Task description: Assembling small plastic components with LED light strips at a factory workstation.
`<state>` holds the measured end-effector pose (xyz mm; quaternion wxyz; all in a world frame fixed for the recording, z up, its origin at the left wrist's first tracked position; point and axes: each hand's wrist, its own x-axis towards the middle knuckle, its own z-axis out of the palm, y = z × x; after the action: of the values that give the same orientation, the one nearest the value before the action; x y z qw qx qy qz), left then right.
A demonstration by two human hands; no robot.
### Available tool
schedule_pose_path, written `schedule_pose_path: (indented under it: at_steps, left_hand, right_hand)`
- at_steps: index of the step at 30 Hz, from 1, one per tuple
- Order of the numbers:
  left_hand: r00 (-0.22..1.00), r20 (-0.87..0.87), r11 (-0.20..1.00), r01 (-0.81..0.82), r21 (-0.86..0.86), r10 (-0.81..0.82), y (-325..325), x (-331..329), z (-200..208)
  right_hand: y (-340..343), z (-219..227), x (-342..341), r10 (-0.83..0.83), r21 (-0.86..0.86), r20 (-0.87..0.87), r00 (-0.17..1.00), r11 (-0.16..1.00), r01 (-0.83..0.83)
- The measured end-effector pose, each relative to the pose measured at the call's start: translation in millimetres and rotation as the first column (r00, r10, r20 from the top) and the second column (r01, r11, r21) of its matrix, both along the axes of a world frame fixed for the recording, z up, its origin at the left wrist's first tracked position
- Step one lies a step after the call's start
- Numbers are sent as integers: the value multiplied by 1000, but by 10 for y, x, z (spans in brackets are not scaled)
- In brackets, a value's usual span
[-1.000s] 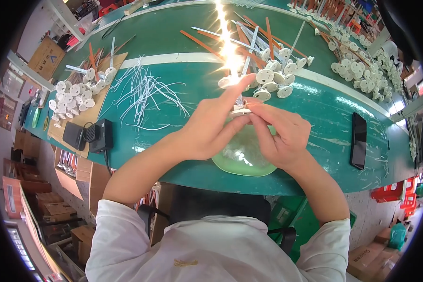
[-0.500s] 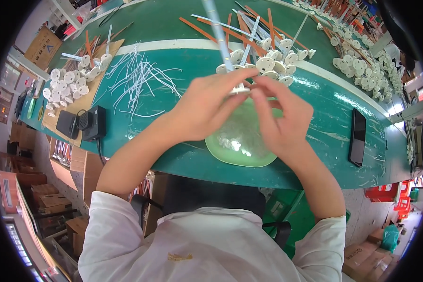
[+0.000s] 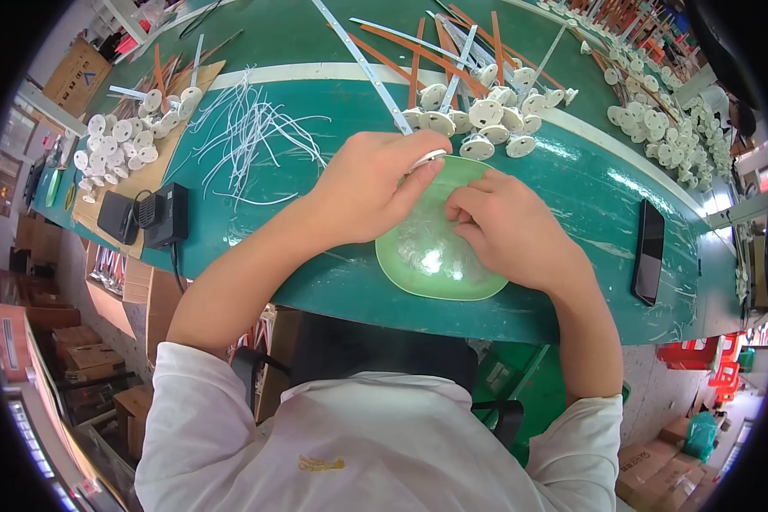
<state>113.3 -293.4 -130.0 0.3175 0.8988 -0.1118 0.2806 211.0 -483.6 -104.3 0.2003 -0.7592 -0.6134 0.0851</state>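
Observation:
My left hand (image 3: 374,181) pinches the edge of a white round disc (image 3: 429,159) between thumb and fingers. From that hand a pale LED strip (image 3: 363,64) with small yellowish chips slants up and to the left; how it meets the disc is covered by my fingers. My right hand (image 3: 514,229) is over the right side of a green tray (image 3: 392,271), its fingers bent and their tips drawn together at the contents. Small shiny clear pieces seem to lie in the tray, too fine to make out. Whether the right fingertips hold one is hidden.
Finished-looking strips with white discs (image 3: 486,112) pile up beyond my hands, others (image 3: 115,145) at the left. White wires (image 3: 252,145) lie loose by a black power adapter (image 3: 166,215). A phone (image 3: 648,252) rests on the right. More discs (image 3: 674,132) line the far right.
My hands have parted: the right has dropped from the disc down to the green tray. The left keeps the disc, and the strip now leans further left.

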Motion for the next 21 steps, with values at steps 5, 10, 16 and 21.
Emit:
schedule_pose_path:
  at_steps: [5, 10, 16, 21]
  left_hand:
    - [999, 27, 998, 46, -42, -44, 10, -29, 60]
    - [999, 35, 971, 39, -237, -31, -32, -64, 137]
    - [994, 44, 946, 105, -307, -96, -4, -60, 140]
    - [999, 33, 952, -1, -305, 12, 1, -102, 167]
  right_hand:
    - [23, -21, 10, 39, 104, -76, 996, 994, -30]
    - [45, 90, -37, -103, 273, -427, 899, 932, 236]
    - [59, -39, -33, -58, 433, -484, 873, 852, 296]
    - [75, -29, -43, -78, 486, -350, 934, 837, 252]
